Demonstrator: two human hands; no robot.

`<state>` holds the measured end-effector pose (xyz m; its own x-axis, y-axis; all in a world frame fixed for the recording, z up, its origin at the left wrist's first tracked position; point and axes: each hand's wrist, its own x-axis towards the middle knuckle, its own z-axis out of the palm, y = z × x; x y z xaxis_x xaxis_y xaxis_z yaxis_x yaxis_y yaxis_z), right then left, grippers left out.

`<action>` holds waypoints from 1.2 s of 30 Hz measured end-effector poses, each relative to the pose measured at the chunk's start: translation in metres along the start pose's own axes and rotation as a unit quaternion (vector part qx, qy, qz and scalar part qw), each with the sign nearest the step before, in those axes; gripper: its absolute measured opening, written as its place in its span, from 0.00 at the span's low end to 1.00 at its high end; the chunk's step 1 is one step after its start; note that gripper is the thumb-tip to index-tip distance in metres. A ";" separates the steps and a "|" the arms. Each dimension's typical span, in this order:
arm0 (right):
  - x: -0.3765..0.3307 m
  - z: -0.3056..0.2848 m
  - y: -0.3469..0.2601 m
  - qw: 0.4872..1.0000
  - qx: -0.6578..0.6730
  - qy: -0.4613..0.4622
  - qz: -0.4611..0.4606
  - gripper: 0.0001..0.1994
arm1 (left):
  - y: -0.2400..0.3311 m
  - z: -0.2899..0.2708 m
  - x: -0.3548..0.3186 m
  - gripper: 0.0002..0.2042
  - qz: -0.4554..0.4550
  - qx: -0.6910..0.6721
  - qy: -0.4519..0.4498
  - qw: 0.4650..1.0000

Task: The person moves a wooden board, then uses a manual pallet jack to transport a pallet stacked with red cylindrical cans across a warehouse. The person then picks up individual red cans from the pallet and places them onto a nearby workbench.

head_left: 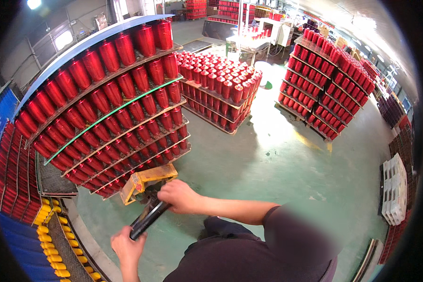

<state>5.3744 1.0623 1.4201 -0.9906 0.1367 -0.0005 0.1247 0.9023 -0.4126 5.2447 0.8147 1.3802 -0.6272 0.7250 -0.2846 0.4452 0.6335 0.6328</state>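
Both hands [128,246] [177,195] grip a black handle [149,221] (red cylinders [110,55] beyond).

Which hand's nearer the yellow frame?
Right. The right hand, on the black bar, shows below the right end of the yellow frame; the left hand, lower on the bar, is farther off.

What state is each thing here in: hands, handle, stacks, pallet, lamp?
Black handle: held slanted
Left hand: closed around the handle
Right hand: closed around the handle
Large left red stack: layered, standing
Middle red stack: layered, uncovered on top
White pallet: stood on edge
Upper-left lamp: lit
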 end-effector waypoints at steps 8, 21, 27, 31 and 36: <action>0.163 0.047 0.097 0.987 0.061 0.150 -0.021 0.15 | -0.037 -0.031 0.159 0.24 0.079 0.084 0.333 0.936; 0.441 0.174 0.254 0.980 0.032 0.192 0.040 0.09 | -0.176 -0.039 0.469 0.26 0.079 0.106 0.374 0.918; 0.499 0.195 0.289 0.980 0.026 0.190 0.047 0.12 | -0.197 -0.040 0.536 0.25 0.081 0.113 0.395 0.908; 0.534 0.218 0.298 0.976 0.018 0.211 0.048 0.13 | -0.223 -0.045 0.570 0.26 0.077 0.115 0.391 0.910; 0.555 0.222 0.304 0.974 0.012 0.221 0.046 0.13 | -0.230 -0.051 0.590 0.27 0.081 0.134 0.403 0.902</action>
<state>4.8501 1.3218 1.0921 -0.8536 0.3836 0.3524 0.2045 0.8691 -0.4505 4.7395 1.0827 1.1033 -0.7528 0.4507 0.4798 0.6433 0.6581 0.3912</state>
